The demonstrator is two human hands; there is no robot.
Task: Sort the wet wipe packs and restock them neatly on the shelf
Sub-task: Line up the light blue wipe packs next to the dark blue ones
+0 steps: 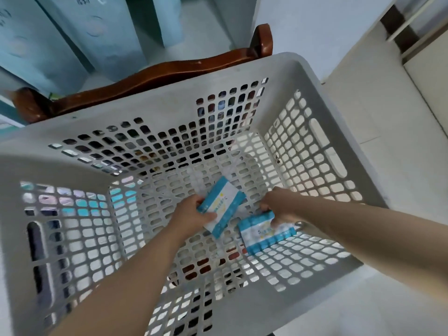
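Basket [169, 105], head view: large pale plastic laundry type, walls and bottom pierced with a grid of rounded openings, slotted handles in the left and right walls, seen from above and filling most of the frame. Contents: two wet wipe packs, both blue-edged with a white middle panel and small print too blurred to read. First wet wipe pack [224, 207]: near the middle of the basket bottom, tilted on a diagonal, held at its lower left end by the left hand [191, 214]; grip closed on the pack, thumb across the top face, fingers underneath; whether the far end rests on the bottom cannot be told. Second wet wipe pack [265, 235]: lying flat on the basket bottom just right of the first, close to the right wall, apart from the first pack by a narrow gap. Right hand [278, 204]: reaching in from the right, grip narrow and pinching the upper edge of the second pack, thumb on its face. Both forearms bare, entering from the lower edge of the frame. Surroundings: dark brown wooden chair back [169, 71], curved, directly behind the far rim of the basket; pale blue panels [48, 40] with faint round marks at upper left; light tiled floor [388, 166] to the right; dark shapes visible through the openings, not identifiable.
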